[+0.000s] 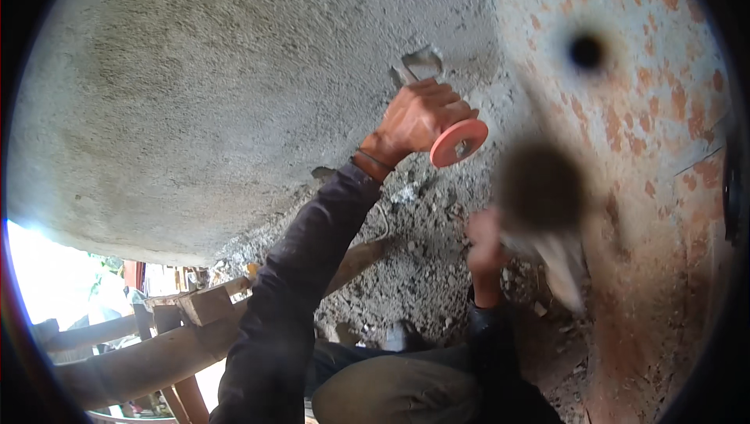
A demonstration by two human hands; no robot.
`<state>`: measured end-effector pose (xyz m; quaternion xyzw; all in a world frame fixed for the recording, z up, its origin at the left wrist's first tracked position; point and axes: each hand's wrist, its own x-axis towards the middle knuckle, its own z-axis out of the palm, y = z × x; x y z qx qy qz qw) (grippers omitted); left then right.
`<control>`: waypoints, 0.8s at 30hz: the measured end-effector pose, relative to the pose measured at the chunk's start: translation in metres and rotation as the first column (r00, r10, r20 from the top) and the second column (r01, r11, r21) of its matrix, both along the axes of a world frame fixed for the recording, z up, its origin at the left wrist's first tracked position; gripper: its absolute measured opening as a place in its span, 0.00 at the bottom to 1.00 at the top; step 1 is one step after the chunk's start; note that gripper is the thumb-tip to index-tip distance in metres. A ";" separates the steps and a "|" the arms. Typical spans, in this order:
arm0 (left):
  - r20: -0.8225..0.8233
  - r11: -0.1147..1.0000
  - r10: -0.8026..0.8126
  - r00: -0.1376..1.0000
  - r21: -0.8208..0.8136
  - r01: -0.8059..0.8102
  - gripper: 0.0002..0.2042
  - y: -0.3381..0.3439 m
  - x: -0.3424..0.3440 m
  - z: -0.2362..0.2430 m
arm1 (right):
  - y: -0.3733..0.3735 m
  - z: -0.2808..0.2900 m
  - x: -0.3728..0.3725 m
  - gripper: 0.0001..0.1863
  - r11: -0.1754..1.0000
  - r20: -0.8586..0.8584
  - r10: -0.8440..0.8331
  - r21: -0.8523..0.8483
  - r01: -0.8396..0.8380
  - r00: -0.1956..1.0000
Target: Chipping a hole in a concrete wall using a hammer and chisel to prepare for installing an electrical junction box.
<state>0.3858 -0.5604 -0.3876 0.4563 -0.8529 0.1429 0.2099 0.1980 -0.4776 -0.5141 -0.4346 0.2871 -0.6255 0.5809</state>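
My left hand (422, 115) is closed around a chisel with a round orange hand guard (459, 143) at its near end. The chisel's metal shaft (406, 74) comes out past my knuckles and meets the rough grey wall at a small broken hollow (426, 59). Lower and to the right, my right hand (486, 243) is curled into a fist and blurred. Right beside it a large dark round blur (543, 186) covers whatever the fist grips, so its kind cannot be made out.
On the right stands a pale wall (648, 103) with reddish worn patches. Grey rubble (422, 268) lies between the walls, near my knees (398, 393). At the lower left are a thick round pole (156, 361) and a wooden block (207, 306). Another dark spot (586, 53) blots the view.
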 end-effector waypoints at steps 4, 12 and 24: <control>-0.035 0.999 -0.010 0.999 -0.051 0.008 0.10 -0.012 -0.001 0.004 | -0.018 -0.011 0.021 0.12 0.996 0.011 0.080 -0.040 -0.079 0.997; -0.025 0.999 0.033 0.999 -0.040 -0.034 0.09 -0.004 0.009 0.002 | -0.006 0.013 0.016 0.14 0.990 0.700 0.127 -0.135 -0.044 0.703; -0.040 0.996 0.084 0.996 -0.030 -0.085 0.09 -0.008 -0.003 0.000 | -0.027 -0.010 0.047 0.12 0.977 0.389 0.061 -0.210 0.024 0.919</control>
